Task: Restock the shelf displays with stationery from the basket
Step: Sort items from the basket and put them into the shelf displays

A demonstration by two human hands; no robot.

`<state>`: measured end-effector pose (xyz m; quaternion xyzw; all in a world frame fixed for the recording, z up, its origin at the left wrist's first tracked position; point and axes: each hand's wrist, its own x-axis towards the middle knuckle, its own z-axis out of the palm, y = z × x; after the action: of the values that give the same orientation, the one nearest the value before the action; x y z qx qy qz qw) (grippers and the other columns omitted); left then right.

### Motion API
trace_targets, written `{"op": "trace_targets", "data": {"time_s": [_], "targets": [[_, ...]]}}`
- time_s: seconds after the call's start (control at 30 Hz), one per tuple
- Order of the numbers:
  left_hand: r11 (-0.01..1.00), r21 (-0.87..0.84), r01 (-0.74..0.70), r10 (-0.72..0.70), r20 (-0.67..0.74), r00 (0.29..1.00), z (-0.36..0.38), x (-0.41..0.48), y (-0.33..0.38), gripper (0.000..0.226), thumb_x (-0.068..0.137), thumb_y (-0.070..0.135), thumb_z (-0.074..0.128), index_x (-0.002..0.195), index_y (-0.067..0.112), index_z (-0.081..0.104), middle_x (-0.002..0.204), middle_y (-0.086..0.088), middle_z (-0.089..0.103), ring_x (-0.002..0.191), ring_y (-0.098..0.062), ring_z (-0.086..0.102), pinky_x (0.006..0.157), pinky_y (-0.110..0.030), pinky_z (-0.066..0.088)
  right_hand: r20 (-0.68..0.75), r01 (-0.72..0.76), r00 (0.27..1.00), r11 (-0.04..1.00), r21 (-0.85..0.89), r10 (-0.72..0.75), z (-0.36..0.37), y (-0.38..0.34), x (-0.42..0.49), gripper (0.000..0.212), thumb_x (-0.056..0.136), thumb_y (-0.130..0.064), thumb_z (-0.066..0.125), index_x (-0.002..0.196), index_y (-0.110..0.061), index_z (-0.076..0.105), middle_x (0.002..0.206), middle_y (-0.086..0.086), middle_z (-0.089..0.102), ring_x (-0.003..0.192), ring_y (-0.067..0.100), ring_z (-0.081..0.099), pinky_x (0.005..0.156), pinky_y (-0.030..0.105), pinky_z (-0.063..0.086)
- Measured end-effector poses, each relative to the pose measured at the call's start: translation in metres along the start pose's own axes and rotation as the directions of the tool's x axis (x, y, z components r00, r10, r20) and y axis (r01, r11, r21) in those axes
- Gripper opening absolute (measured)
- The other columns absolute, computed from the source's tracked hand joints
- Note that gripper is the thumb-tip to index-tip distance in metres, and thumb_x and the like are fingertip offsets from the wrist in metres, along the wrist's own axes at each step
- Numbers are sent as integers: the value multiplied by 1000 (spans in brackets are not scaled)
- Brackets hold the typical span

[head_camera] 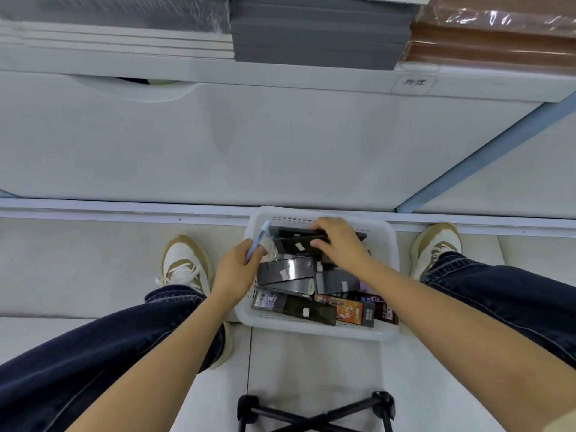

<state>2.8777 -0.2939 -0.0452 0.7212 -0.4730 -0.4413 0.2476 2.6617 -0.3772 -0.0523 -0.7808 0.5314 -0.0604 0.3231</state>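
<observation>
A white basket of dark stationery boxes sat on the pale tiled floor, touching the shelf unit's white base. Over the basket, the left hand gripped a blue pen; the right hand pinched a black box. Stacked notebooks lay on the shelf above.

The person wears dark navy jeans with pale stitching at the turned-up hems. On the feet are white sneakers with tan panels and white laces. Both forearms are bare, without sleeves
</observation>
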Motion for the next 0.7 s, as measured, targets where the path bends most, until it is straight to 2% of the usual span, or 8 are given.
{"op": "trace_targets", "data": {"time_s": [0.13,0.2,0.27,0.37,0.47,0.53,0.63,0.7], "targets": [[985,-159,69,-71,-8,997,5,1,7,28,97,25,53,90,-2,57,68,-5,47,60,-14,41,57,-29,38,13,-156,987,933,325,161,-20,8,-3,28,90,-18,67,116,-11,62,107,2,65,80,6,56,73,19,43],[957,-261,128,-127,22,992,10,1,13,26,95,28,57,94,3,59,73,-5,52,62,-14,45,59,-28,43,86,-246,968,816,523,237,-22,7,-9,27,91,-17,65,116,-10,60,103,2,65,60,3,53,56,14,42],[899,-382,214,-207,61,977,17,2,20,20,92,33,62,98,14,61,82,-5,59,67,-14,52,63,-26,48,130,-298,949,686,664,286,-20,2,-13,24,93,-15,63,116,-9,60,98,3,67,51,5,50,53,14,44],[730,-606,318,-276,164,947,26,2,31,27,88,34,68,105,13,61,90,-9,64,73,-16,55,58,-22,48,187,-317,941,552,771,281,-16,-7,-18,21,93,-11,61,114,-9,62,92,3,68,54,3,53,57,16,48],[543,-774,325,-296,185,937,33,3,40,22,88,29,69,98,10,64,78,-7,61,64,-14,47,47,-18,42,299,-362,932,501,786,205,-9,-12,-25,26,92,-8,62,118,-7,61,99,6,69,74,7,64,62,19,52],[530,-777,339,-341,171,924,36,4,42,19,88,28,70,96,12,65,78,-6,62,59,-11,45,47,-18,39,344,-378,925,485,789,163,-8,-12,-28,26,91,-8,64,117,-10,61,102,5,69,84,11,67,67,21,55],[550,-748,371,-386,166,907,39,5,38,23,84,28,75,97,12,66,75,-4,67,52,-9,44,44,-19,37,407,-392,908,531,751,96,-9,-11,-31,27,89,-10,67,115,-15,61,105,3,70,92,13,69,73,23,57],[533,-751,390,-390,191,901,39,4,38,29,82,27,77,102,8,66,84,-8,68,60,-16,47,48,-22,39,444,-397,895,544,739,50,-8,-11,-32,30,88,-8,68,116,-13,59,104,4,70,92,16,70,72,22,56]]}}
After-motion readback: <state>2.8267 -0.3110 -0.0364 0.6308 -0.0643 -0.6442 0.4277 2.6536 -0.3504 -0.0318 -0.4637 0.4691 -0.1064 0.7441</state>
